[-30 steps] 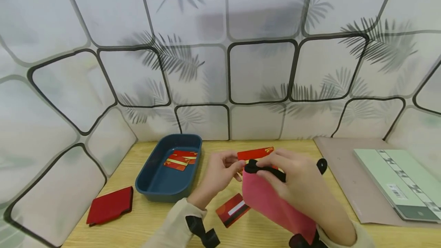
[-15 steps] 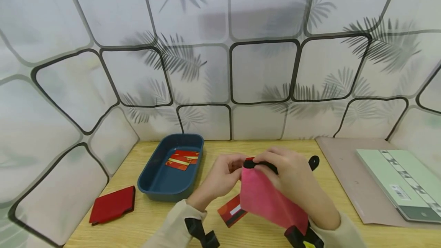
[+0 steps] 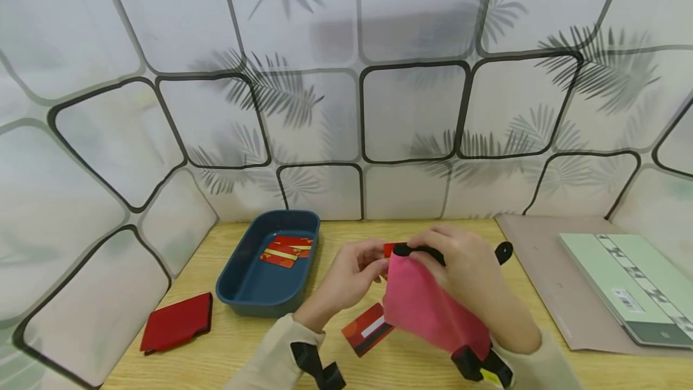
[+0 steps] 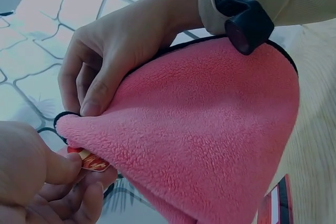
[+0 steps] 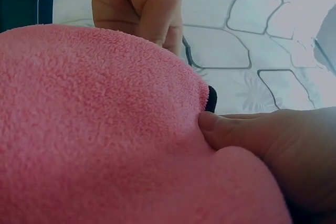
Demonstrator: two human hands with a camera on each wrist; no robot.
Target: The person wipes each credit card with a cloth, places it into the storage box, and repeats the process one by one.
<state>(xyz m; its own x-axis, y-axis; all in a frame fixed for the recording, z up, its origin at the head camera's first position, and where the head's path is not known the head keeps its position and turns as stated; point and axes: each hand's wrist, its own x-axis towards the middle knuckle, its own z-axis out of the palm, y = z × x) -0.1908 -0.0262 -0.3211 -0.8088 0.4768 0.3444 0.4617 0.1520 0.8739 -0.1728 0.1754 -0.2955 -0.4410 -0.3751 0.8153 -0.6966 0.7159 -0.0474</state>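
Note:
My left hand (image 3: 349, 278) pinches a red card (image 3: 394, 248) with yellow markings, most of it covered by cloth. In the left wrist view, a corner of that card (image 4: 95, 162) sticks out between the left thumb and fingers. A fluffy pink cloth (image 3: 419, 303) with black edging hangs from my right hand (image 3: 468, 275), which pinches its upper edge against the card. The cloth hides the lower part of the right forearm. Below the hands, another red card (image 3: 368, 328) with a white strip and a dark stripe lies on the table, partly behind the cloth.
A dark blue tray (image 3: 230, 284) holds several red-and-yellow cards (image 3: 284, 251) at the left. In front of it lies a red wallet (image 3: 177, 322). At the right, a pale green box-like book (image 3: 601, 281) rests on a greyish-pink sheet (image 3: 536, 269). A patterned curtain (image 3: 411, 113) stands behind.
The cloth first slid left over the held card, covering nearly all of it, then shifted slightly back right, baring the card's left end. The left hand stayed almost in place.

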